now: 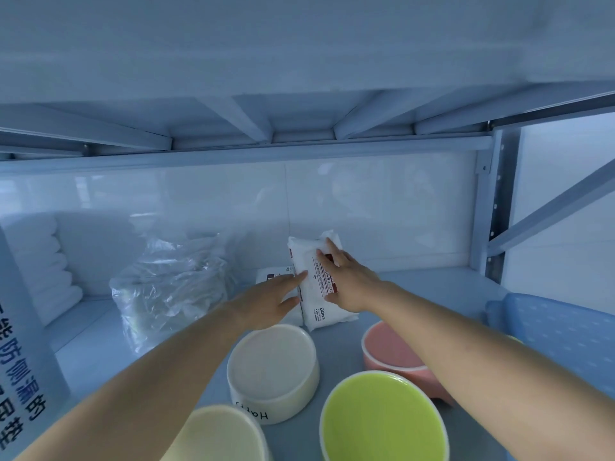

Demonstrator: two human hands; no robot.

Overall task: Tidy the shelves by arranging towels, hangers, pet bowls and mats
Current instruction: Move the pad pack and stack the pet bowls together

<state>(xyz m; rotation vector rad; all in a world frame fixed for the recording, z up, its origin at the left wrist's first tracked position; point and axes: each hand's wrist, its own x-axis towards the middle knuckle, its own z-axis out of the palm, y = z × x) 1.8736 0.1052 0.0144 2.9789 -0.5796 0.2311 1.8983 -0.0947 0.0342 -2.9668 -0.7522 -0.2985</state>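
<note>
A white plastic-wrapped pack (316, 287) with printed text stands tilted on edge at the back of the shelf. My right hand (349, 281) lies flat over its right side, fingers spread on it. My left hand (266, 299) presses its fingertips against the pack's left edge. A second, similar pack (271, 276) lies behind my left hand, mostly hidden. Several pet bowls stand at the front: a cream bowl (273, 367) lettered "Happy", a green bowl (379, 417), a pink bowl (389, 351) under my right forearm, and a pale yellow bowl (216, 434).
A crumpled clear plastic bag (166, 291) sits left of the packs. Rolled white towels (46, 264) are stacked in the far left corner. A blue dotted mat (562, 334) lies at the right. A tall package with printed characters (23, 354) stands at the left edge. The shelf above hangs low.
</note>
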